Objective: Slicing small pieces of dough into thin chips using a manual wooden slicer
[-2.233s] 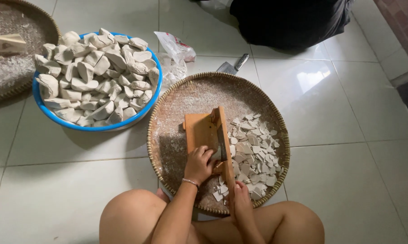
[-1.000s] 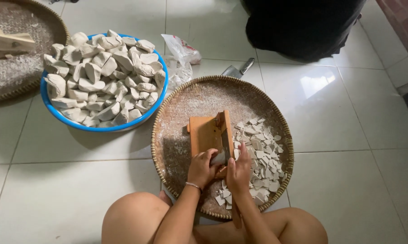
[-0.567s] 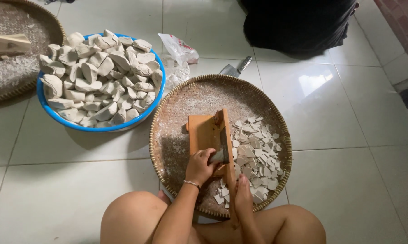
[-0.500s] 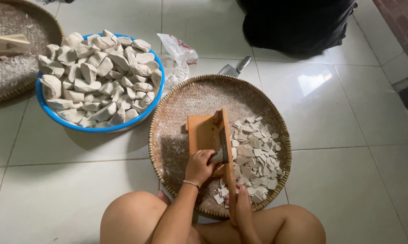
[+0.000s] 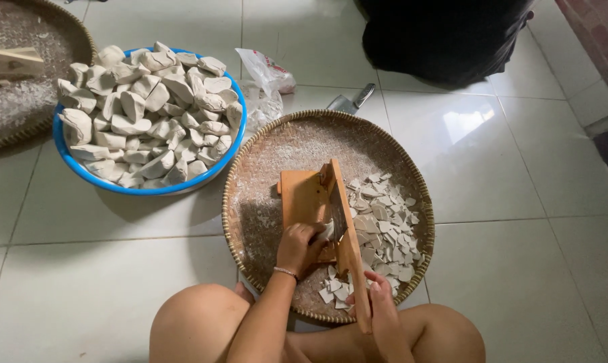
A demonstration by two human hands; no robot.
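A wooden lever cutter (image 5: 306, 199) with a hinged blade arm (image 5: 345, 225) stands in a round woven tray (image 5: 263, 175) between my knees. My left hand (image 5: 298, 246) presses a pale chunk against the cutter's board beside the blade. My right hand (image 5: 379, 312) grips the near end of the blade arm, which lies low. Several thin whitish slices (image 5: 379, 225) are heaped in the tray to the right of the blade.
A blue basin (image 5: 149, 188) piled with pale whole chunks (image 5: 146, 107) sits at the left. Another woven tray (image 5: 55, 114) with a wooden cutter lies at the far left. A plastic bag (image 5: 267, 84), a metal scoop (image 5: 350, 101) and a dark-clothed person (image 5: 445, 33) are beyond.
The blade arm went up and came back down under my right hand. My left hand stayed at the board by the blade.
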